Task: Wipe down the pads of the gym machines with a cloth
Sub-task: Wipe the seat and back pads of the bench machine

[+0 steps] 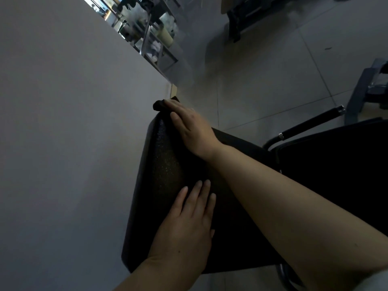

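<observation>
Right hand (192, 127) lay flat on dark cloth (159, 105) at pad (165, 164) far end, fingers straight, cloth beneath fingertips. Left hand (189, 223) pressed flat on pad, fingers together.

- I'm seeing a black pad (168, 164) at frame centre, speckled with a fine pebbled grain.
- I'm seeing a black cloth (159, 105) above it.
- I'm seeing pale grey floor tiles (262, 80) upper right.

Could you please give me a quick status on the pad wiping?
Right hand pressing dark cloth on the pad's far end. Left hand flat on pad, bracing. Nothing in the way.
</observation>
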`<move>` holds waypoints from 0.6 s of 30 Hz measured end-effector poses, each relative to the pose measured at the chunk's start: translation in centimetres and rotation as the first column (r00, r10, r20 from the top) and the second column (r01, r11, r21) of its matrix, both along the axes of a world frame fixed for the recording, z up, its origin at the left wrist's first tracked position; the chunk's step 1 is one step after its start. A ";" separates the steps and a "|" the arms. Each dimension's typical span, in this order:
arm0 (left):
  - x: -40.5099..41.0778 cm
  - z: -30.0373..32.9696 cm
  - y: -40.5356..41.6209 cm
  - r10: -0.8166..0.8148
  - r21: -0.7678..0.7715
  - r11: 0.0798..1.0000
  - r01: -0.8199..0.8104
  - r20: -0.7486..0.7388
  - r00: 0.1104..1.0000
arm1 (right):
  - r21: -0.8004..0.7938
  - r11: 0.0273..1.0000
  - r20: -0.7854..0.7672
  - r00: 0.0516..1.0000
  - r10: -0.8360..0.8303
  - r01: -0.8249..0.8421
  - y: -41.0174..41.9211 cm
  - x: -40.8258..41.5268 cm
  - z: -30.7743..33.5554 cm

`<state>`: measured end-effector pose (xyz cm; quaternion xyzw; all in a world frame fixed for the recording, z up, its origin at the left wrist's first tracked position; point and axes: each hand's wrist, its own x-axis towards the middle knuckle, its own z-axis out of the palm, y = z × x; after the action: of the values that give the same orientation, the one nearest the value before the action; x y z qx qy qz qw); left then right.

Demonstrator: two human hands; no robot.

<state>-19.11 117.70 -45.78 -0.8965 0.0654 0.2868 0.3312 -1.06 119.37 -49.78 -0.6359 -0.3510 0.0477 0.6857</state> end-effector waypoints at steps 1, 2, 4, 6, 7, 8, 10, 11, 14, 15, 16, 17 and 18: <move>-0.1 0.1 0.0 -0.008 -0.003 1.000 0.008 0.004 1.000 | 0.012 1.000 0.026 1.000 0.004 -0.005 0.0 -0.3 -0.1; -0.2 0.1 0.0 -0.013 -0.012 1.000 0.013 0.015 1.000 | 0.019 1.000 0.048 0.999 0.009 -0.010 -0.1 -0.6 -0.2; -0.5 -0.2 0.5 -0.005 -0.017 1.000 0.006 0.070 0.998 | 0.024 1.000 0.079 0.997 0.016 -0.018 -0.3 -1.3 -0.3; -0.8 -0.4 1.3 -0.048 -0.057 0.997 0.060 0.190 0.981 | 0.026 0.999 0.099 0.995 0.028 -0.031 -0.6 -2.0 -0.4; -1.0 -0.2 1.5 0.014 -0.117 0.993 0.009 0.197 0.980 | 0.025 0.999 0.101 0.994 0.036 -0.039 -0.8 -2.5 -0.4; -1.4 0.0 1.6 0.062 -0.212 0.977 -0.020 0.195 0.979 | 0.020 0.999 0.098 0.994 0.046 -0.049 -1.0 -2.9 -0.4; -2.1 0.2 2.0 0.032 -0.286 0.958 0.037 0.232 0.972 | 0.004 0.997 0.083 0.994 0.073 -0.073 -1.5 -3.8 -0.5; -2.5 0.3 2.2 0.003 -0.296 0.952 0.082 0.277 0.961 | -0.002 0.996 0.073 0.994 0.084 -0.084 -1.8 -4.4 -0.6; -3.6 1.0 2.6 -0.069 -0.341 0.911 0.229 0.423 0.903 | -0.007 0.995 0.046 0.994 0.101 -0.101 -2.8 -6.0 -1.0; -3.8 1.5 2.6 -0.054 -0.377 0.890 0.257 0.472 0.880 | -0.013 0.995 0.037 0.994 0.103 -0.102 -3.1 -6.6 -1.1; -4.1 2.0 2.6 -0.014 -0.424 0.862 0.277 0.527 0.850 | -0.020 0.994 0.028 0.994 0.104 -0.103 -3.4 -7.2 -1.3; -4.3 2.5 2.5 0.025 -0.456 0.835 0.307 0.589 0.808 | -0.025 0.994 0.019 0.994 0.104 -0.103 -3.7 -7.8 -1.4; -4.4 3.1 2.4 0.053 -0.466 0.819 0.335 0.642 0.765 | -0.026 0.994 0.011 0.995 0.102 -0.102 -3.9 -8.3 -1.6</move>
<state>-23.48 120.11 -42.71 -0.9876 0.1020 -0.0882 0.0799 -9.41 115.45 -51.41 -0.6259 -0.3868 0.0831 0.6721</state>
